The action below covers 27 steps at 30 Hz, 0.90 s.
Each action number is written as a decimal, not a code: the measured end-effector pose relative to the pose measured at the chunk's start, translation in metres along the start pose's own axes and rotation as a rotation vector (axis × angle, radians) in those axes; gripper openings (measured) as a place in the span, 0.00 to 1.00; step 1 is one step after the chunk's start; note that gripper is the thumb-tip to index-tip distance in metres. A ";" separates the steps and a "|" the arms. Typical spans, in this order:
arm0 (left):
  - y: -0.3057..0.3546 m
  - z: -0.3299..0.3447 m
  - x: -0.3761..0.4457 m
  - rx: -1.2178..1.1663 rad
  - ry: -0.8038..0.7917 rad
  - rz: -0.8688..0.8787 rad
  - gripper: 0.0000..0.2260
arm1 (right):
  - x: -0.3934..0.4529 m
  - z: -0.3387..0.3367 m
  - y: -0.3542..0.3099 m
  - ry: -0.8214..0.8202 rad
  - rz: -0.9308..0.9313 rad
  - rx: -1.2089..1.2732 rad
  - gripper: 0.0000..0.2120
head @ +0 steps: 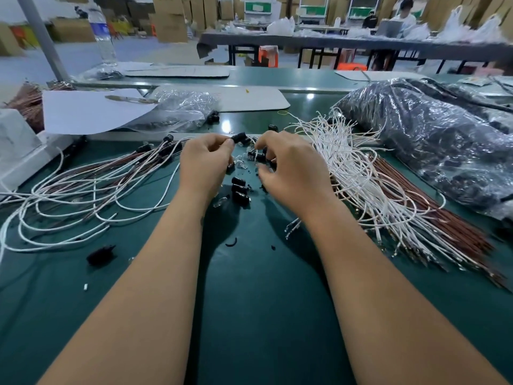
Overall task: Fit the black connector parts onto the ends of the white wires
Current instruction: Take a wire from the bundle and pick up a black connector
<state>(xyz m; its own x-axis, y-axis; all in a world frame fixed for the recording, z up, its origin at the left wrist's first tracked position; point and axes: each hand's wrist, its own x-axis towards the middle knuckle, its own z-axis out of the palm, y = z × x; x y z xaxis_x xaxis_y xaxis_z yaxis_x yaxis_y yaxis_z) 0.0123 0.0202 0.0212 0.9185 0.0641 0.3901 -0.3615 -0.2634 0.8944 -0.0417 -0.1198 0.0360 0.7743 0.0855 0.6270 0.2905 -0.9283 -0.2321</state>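
Note:
My left hand [204,165] pinches a black connector part [238,138] between thumb and forefinger above the green table. My right hand [288,168] is just to its right, fingers curled around a white wire end; the tip itself is hidden by the fingers. Several loose black connector parts [240,190] and small clear pieces lie between and below the hands. A bundle of bare white wires [361,176] spreads to the right. White wires with black parts fitted [91,187] lie in loops at the left.
A plastic bag of dark parts [433,140] fills the right side. A clear bag [180,109] and a white sheet [91,112] lie at the back left, a water bottle [104,37] behind. A black scrap [100,254] lies front left. A person sits far back.

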 end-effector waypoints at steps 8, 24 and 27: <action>0.003 0.002 -0.002 -0.011 -0.004 -0.017 0.11 | 0.000 0.008 -0.001 0.094 -0.069 -0.005 0.03; 0.003 0.002 -0.009 0.065 -0.154 0.151 0.03 | 0.006 -0.003 0.016 0.282 0.687 1.224 0.07; 0.005 0.004 -0.011 0.070 -0.162 0.179 0.03 | 0.006 -0.002 0.017 0.260 0.685 1.221 0.08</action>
<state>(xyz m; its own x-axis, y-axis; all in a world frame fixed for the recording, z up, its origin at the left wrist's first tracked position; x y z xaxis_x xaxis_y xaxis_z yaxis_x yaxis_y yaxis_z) 0.0010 0.0140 0.0202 0.8566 -0.1430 0.4958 -0.5140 -0.3227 0.7948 -0.0336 -0.1358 0.0377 0.8728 -0.4375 0.2164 0.3051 0.1429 -0.9415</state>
